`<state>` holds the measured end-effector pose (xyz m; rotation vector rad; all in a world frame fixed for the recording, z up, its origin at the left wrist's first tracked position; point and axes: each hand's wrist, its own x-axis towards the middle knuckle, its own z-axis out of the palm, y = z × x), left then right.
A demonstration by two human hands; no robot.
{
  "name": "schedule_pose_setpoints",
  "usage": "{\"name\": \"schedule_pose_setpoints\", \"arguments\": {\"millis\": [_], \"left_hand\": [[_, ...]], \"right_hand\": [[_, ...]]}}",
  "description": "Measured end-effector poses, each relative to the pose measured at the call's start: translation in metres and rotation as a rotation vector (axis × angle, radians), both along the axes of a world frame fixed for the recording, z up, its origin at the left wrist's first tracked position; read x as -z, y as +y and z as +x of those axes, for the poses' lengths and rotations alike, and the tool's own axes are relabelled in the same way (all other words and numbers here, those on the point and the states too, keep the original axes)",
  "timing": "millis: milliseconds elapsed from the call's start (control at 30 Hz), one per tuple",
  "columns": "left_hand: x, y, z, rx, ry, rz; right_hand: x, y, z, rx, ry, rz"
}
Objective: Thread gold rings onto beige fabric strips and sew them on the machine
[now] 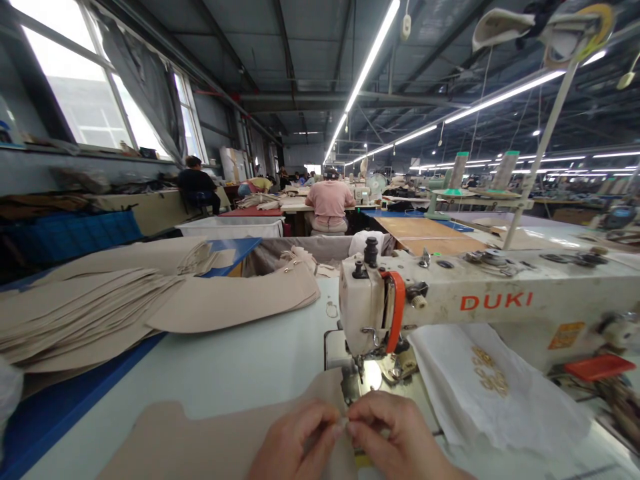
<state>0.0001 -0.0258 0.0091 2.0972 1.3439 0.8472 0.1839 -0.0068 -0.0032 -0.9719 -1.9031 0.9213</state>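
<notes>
A beige fabric panel [200,437] lies on the sewing machine's table, its right end under my hands. My left hand [300,440] is closed in a pinch at the panel's right edge. Just beside it, my right hand [395,433] is also pinched, thumb and forefinger almost touching the left fingertips. A small pale bit shows between the fingertips, too small to name. Right beyond my fingers stands the head of a white sewing machine [363,310], its lamp lit by the needle area. The needle itself is hard to make out.
Stacked beige panels [90,307] cover the left side, partly on a blue board [45,427]. A white cloth with small gold pieces [490,373] lies under the machine arm. Thread cones [457,172] stand behind it. A person in pink [330,200] sits ahead.
</notes>
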Motion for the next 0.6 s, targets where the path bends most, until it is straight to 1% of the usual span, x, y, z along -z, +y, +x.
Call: {"name": "schedule_pose_setpoints", "arguments": {"millis": [167, 233, 300, 400, 433, 500, 600], "left_hand": [[0.0, 0.001, 0.001, 0.018, 0.032, 0.046], [0.002, 0.003, -0.001, 0.036, 0.043, 0.101], [0.008, 0.007, -0.004, 0.004, 0.07, 0.203], [0.02, 0.013, -0.009, -0.133, 0.202, 0.337], [0.023, 0.014, -0.01, -0.154, 0.256, 0.357], [0.027, 0.012, -0.008, -0.134, 0.333, 0.387], [0.031, 0.005, -0.004, -0.1, 0.348, 0.453]], "right_hand": [[0.0, -0.001, -0.001, 0.001, -0.031, -0.059], [0.002, 0.0, -0.001, 0.006, -0.012, -0.107], [0.002, 0.001, -0.001, 0.028, 0.021, -0.175], [0.001, 0.004, -0.001, 0.079, 0.057, -0.275], [-0.001, 0.004, -0.002, 0.095, 0.061, -0.322], [-0.004, 0.006, -0.003, 0.123, 0.059, -0.422], [-0.009, 0.012, -0.008, 0.146, 0.041, -0.527]]}}
